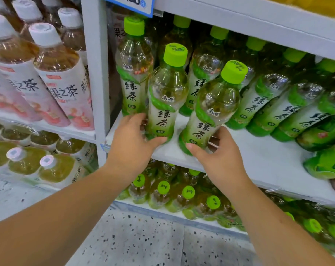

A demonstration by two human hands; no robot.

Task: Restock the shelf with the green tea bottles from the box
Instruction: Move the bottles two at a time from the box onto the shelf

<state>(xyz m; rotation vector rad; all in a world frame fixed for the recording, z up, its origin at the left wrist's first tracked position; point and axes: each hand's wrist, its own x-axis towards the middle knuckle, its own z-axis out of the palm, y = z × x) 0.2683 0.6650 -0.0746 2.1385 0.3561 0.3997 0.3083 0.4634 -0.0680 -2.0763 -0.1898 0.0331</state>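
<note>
Head view shows left hand (132,143) and right hand (218,156), fingers clamped low on two green tea bottles (164,104), probably to stand them steady on the shelf (258,156) just beneath the fingertips

Two hands (132,139) each grip one green tea bottle (165,104); about seven more bottles (134,73) line the shelf (258,154).

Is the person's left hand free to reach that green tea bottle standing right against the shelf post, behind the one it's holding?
Probably not right now. The left hand is wrapped around a front bottle, which stands just before the back-left bottle. It must let go first.
</note>
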